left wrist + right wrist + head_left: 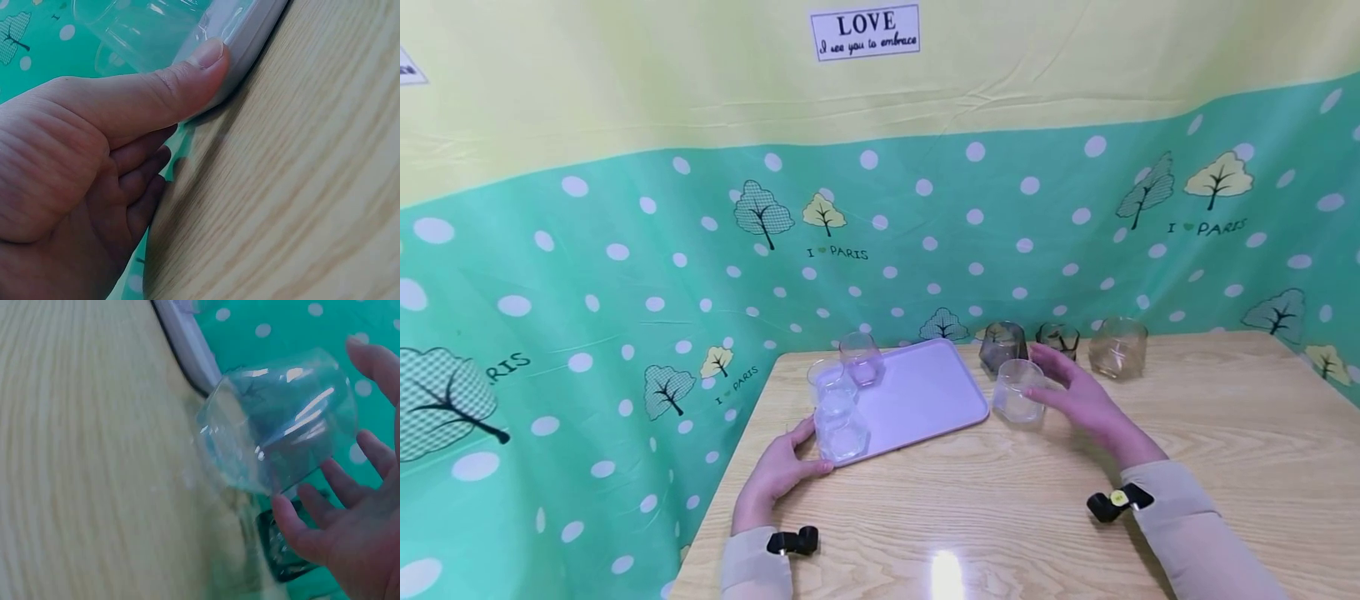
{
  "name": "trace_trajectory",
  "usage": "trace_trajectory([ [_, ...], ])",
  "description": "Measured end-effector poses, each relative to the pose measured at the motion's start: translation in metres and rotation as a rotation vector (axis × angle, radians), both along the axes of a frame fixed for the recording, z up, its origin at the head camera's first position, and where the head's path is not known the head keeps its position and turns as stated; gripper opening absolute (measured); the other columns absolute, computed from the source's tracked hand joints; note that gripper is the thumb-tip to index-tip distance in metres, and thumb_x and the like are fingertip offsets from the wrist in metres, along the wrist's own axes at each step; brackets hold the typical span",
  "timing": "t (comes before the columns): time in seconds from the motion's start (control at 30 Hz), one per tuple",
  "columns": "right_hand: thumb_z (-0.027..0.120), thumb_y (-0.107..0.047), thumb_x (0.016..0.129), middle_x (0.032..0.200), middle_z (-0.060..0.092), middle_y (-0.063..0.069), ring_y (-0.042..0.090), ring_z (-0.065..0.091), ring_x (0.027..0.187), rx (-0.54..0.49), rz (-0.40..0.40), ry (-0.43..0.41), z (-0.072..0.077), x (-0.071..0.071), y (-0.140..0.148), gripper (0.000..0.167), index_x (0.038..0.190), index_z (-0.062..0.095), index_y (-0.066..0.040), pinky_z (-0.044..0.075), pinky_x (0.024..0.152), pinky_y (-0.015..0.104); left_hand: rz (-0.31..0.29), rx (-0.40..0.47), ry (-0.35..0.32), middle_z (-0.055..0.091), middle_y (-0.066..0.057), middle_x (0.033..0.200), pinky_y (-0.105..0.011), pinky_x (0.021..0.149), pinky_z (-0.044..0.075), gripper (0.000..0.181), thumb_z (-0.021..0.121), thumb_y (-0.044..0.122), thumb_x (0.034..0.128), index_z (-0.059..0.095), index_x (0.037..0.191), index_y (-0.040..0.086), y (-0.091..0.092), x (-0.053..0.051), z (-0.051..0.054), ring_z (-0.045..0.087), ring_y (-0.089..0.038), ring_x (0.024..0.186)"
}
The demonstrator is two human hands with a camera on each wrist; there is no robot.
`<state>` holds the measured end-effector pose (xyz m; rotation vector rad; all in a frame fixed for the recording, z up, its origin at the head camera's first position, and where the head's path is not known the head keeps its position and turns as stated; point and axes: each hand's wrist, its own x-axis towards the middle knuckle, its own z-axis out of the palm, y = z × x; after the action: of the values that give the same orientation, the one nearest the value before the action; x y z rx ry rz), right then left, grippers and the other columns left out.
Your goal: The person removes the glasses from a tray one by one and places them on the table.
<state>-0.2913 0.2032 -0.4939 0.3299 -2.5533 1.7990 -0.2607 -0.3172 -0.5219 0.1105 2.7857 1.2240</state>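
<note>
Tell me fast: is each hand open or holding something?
Left hand: touching pale-purple rectangular tray; grip can't be told.
Right hand: open, beside clear round-rimmed glass tumbler.

The table bears a tray at the left hand, a clear glass by the right hand and, beyond that hand, two dark glasses and a brown glass.

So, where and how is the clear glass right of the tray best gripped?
Probably round the side wall of the clear glass, from the right, where the right hand is: it stands upright, with the tray on its left and a dark glass behind.
</note>
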Motion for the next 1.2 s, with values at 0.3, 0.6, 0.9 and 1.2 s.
trace_trajectory([
  [0.3, 0.082, -0.042, 0.096, 0.170, 0.035, 0.016, 0.049, 0.040, 0.147, 0.027, -0.252, 0.145, 0.029, 0.018, -0.026, 0.083, 0.165, 0.042, -0.020, 0.038, 0.118, 0.066, -0.004, -0.011, 0.002, 0.036, -0.013, 0.171, -0.059, 0.129, 0.021, 0.099, 0.094, 0.034, 0.0818, 0.043, 0.164, 0.011, -0.002, 0.004, 0.000, 0.026, -0.040, 0.159],
  [0.6, 0.086, 0.000, 0.088, 0.151, 0.059, 0.007, 0.008, 0.050, 0.132, -0.211, -0.367, 0.491, 0.038, 0.034, -0.082, 0.052, 0.137, 0.067, -0.004, 0.043, 0.106, 0.024, 0.016, -0.010, -0.014, 0.037, -0.012, 0.171, -0.059, 0.129, 0.020, 0.100, 0.095, 0.034, 0.0811, 0.043, 0.164, 0.012, -0.005, 0.001, -0.003, 0.025, -0.039, 0.160],
  [0.9, 0.083, 0.001, 0.089, 0.143, 0.064, 0.014, 0.015, 0.057, 0.124, -0.295, -0.198, 0.429, 0.025, 0.045, -0.143, 0.046, 0.133, 0.067, -0.004, 0.048, 0.103, 0.030, 0.012, 0.000, -0.007, 0.038, -0.012, 0.170, -0.060, 0.129, 0.019, 0.100, 0.095, 0.032, 0.0802, 0.044, 0.163, 0.010, -0.002, 0.002, -0.003, 0.025, -0.041, 0.159],
  [1.2, 0.084, -0.005, 0.092, 0.137, 0.069, 0.007, 0.029, 0.060, 0.127, -0.284, -0.085, 0.333, 0.007, 0.041, -0.191, 0.043, 0.132, 0.070, -0.009, 0.054, 0.100, 0.046, 0.009, 0.000, -0.004, 0.039, -0.012, 0.169, -0.061, 0.128, 0.019, 0.100, 0.096, 0.033, 0.0796, 0.045, 0.163, 0.010, 0.000, -0.001, 0.000, 0.025, -0.042, 0.159],
])
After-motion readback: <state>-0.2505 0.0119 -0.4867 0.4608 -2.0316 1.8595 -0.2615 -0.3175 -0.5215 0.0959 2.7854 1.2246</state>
